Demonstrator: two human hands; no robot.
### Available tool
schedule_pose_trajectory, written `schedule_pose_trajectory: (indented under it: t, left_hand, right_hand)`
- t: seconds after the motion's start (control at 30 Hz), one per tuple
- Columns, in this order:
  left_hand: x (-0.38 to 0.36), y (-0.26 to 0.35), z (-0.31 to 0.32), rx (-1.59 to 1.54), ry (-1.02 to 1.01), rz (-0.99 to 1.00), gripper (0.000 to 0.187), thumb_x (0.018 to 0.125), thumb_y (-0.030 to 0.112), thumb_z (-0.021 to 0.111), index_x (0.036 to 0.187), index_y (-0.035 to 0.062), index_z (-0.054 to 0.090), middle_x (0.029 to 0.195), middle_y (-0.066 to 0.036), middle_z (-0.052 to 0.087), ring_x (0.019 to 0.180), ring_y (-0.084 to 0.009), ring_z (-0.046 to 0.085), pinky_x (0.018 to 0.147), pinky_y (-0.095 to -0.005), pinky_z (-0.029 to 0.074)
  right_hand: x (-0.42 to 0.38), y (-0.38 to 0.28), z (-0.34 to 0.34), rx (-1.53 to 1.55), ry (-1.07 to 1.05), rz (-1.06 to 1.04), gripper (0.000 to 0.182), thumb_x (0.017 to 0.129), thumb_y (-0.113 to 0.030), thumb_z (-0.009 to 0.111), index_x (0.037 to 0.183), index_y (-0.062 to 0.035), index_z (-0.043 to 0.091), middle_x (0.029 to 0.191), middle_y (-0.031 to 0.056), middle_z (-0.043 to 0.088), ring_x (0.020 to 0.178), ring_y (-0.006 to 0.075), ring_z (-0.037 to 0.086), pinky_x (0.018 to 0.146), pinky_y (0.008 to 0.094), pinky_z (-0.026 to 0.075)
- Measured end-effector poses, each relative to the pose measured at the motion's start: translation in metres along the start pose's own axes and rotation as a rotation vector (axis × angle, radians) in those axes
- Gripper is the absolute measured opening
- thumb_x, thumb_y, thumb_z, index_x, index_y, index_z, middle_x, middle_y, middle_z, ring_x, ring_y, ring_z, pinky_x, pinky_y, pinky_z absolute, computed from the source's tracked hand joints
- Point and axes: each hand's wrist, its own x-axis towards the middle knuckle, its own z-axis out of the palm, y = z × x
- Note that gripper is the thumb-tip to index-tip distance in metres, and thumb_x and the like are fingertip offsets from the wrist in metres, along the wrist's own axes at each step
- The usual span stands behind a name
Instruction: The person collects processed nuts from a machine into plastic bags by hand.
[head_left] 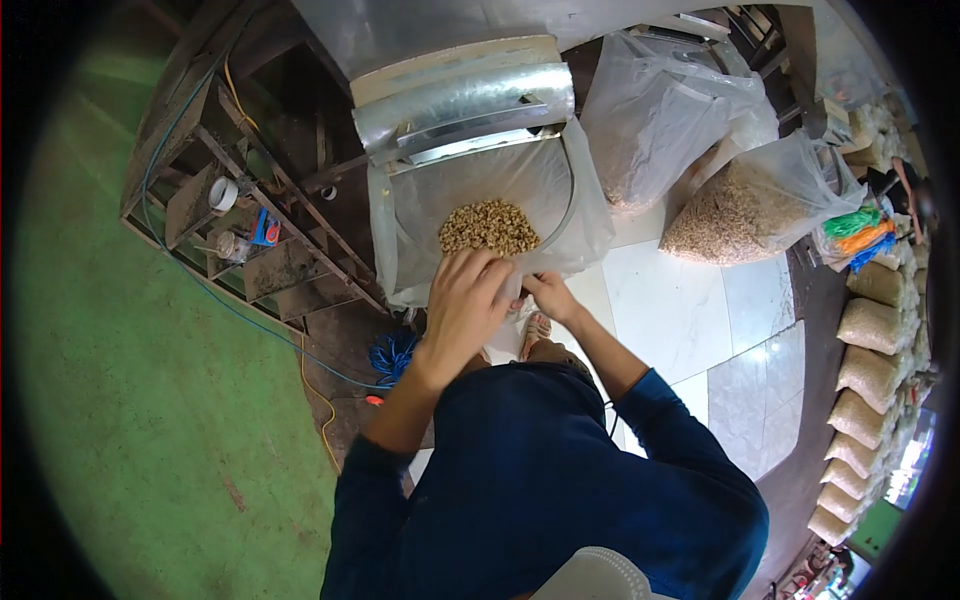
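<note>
Head view | golden-brown kernels point(490, 226) piled toward near edge of clear plastic bag point(592, 222) | left hand point(464, 296) half-curled, right hand point(550, 297) bunched, both by that edge, can't tell grip | imo pull it taut

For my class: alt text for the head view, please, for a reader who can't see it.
A person's bare left hand and right hand are close together at the near edge of an open plastic bag holding golden-brown kernels, by a curved metal chute. Filled plastic bags stand to the right; green floor lies left.
</note>
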Motion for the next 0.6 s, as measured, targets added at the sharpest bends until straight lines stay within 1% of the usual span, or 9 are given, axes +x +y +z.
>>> schedule_pose_trajectory:
  t: [0.07,0.13,0.23,0.3,0.33,0.4,0.47,0.53,0.6]
  left_hand:
    - [-0.022,0.025,0.003,0.005,0.334,-0.046,0.02,0.073,0.008,0.069,0.091,0.0046,0.059,0.105,-0.013,0.054,0.102,-0.0304,0.051,0.091,-0.0408,0.04]
    - [-0.065,0.02,0.031,0.055,0.715,0.056,0.025,0.074,0.009,0.07,0.096,0.0047,0.058,0.106,-0.014,0.053,0.101,-0.0312,0.049,0.091,-0.0421,0.039]
    - [-0.129,0.006,0.071,0.02,0.656,-0.122,0.027,0.078,0.011,0.067,0.102,0.0064,0.055,0.111,-0.015,0.05,0.103,-0.0296,0.049,0.09,-0.0419,0.04]
    - [-0.18,-0.015,0.1,0.089,0.376,-0.509,0.021,0.079,0.015,0.065,0.096,0.0042,0.057,0.104,-0.016,0.055,0.098,-0.0319,0.054,0.086,-0.0427,0.043]
    - [-0.213,-0.028,0.115,0.104,0.382,-0.521,0.021,0.079,0.015,0.065,0.096,0.0042,0.057,0.104,-0.016,0.055,0.098,-0.0319,0.054,0.086,-0.0427,0.043]
    - [-0.293,-0.064,0.147,-0.121,0.245,-0.975,0.021,0.081,0.018,0.062,0.092,0.0005,0.06,0.092,-0.016,0.06,0.088,-0.0346,0.058,0.08,-0.0439,0.046]
    - [-0.397,-0.096,0.173,-0.023,-0.121,-1.216,0.025,0.081,0.022,0.059,0.092,-0.0004,0.063,0.081,-0.016,0.064,0.081,-0.0346,0.062,0.074,-0.0441,0.048]
    - [-0.507,-0.117,0.206,-0.358,0.026,-1.448,0.026,0.081,0.026,0.057,0.088,0.0018,0.063,0.077,-0.016,0.064,0.08,-0.0339,0.062,0.072,-0.044,0.047]
    - [-0.508,-0.099,0.199,-0.286,-0.183,-1.506,0.025,0.08,0.028,0.056,0.083,0.0036,0.063,0.071,-0.016,0.062,0.073,-0.0302,0.062,0.067,-0.0427,0.047]
  right_hand:
    - [-0.001,0.011,0.007,-0.016,0.036,-0.066,0.029,0.097,-0.026,0.047,0.089,-0.0007,0.06,0.071,0.0044,0.061,0.058,0.011,0.057,0.055,0.0243,0.046]
    - [-0.005,0.005,0.021,0.052,0.112,-0.111,0.025,0.095,-0.018,0.05,0.083,0.0004,0.061,0.07,0.0052,0.061,0.057,0.0111,0.057,0.052,0.0251,0.046]
    - [-0.006,0.003,0.034,0.079,0.168,-0.079,0.023,0.093,-0.014,0.05,0.078,0.0006,0.06,0.067,0.006,0.061,0.056,0.0112,0.057,0.05,0.026,0.045]
    - [-0.007,0.005,0.024,0.01,0.138,-0.064,0.024,0.093,-0.013,0.049,0.077,0.0006,0.06,0.064,0.0062,0.06,0.055,0.0113,0.057,0.049,0.0263,0.044]
    - [-0.008,0.003,0.021,-0.088,0.129,-0.111,0.026,0.094,-0.013,0.047,0.075,0.0004,0.06,0.062,0.0058,0.059,0.055,0.0114,0.056,0.049,0.0266,0.044]
    - [-0.004,0.008,0.022,-0.066,0.121,-0.247,0.031,0.095,-0.015,0.044,0.072,0.0004,0.058,0.057,0.0044,0.056,0.053,0.0122,0.055,0.049,0.0275,0.043]
    - [-0.007,0.005,0.024,-0.066,0.114,-0.19,0.03,0.094,-0.014,0.044,0.072,0.0004,0.058,0.058,0.0045,0.056,0.053,0.0125,0.055,0.049,0.0276,0.043]
    - [-0.007,0.007,0.027,-0.091,0.152,-0.132,0.028,0.093,-0.012,0.042,0.073,0.0007,0.058,0.059,0.0051,0.057,0.053,0.0134,0.055,0.049,0.028,0.043]
    - [-0.003,0.027,0.029,-0.105,0.158,-0.164,0.027,0.094,-0.012,0.042,0.076,0.0009,0.058,0.059,0.0055,0.057,0.053,0.0137,0.056,0.05,0.028,0.044]
